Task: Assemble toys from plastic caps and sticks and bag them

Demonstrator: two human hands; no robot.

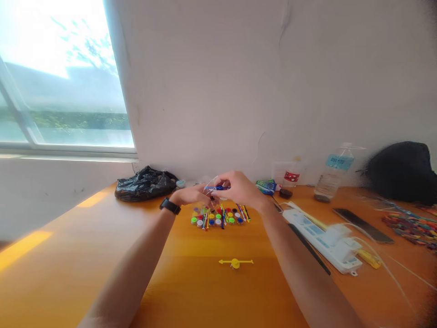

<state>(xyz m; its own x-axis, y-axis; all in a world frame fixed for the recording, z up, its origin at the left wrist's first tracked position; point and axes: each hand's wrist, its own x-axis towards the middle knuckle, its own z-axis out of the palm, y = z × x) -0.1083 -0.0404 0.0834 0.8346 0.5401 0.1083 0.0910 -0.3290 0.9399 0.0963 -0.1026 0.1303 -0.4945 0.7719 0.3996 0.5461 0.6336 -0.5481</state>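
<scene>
My right hand (241,187) is closed, fingertips pinching a blue arrow-shaped plastic piece (217,187) held level above the table. Beside it, my left hand (194,196), with a black watch on the wrist, has its fingers curled in around the same spot; what they hold, if anything, is hidden. Under and in front of both hands lie rows of small round plastic discs (218,216) in green, white, blue, yellow, red and black. Thin coloured arrow strips (222,216) lie between them. Nearer to me, a yellow arrow on a round hub (235,263) rests by itself.
A black plastic bag (146,184) sits back left. To the right are a white power strip (314,234) with plugs and cords, a phone (362,225), a water bottle (332,175), a blue-green packet (266,186) and a colourful pile (411,225). A wall stands behind the table.
</scene>
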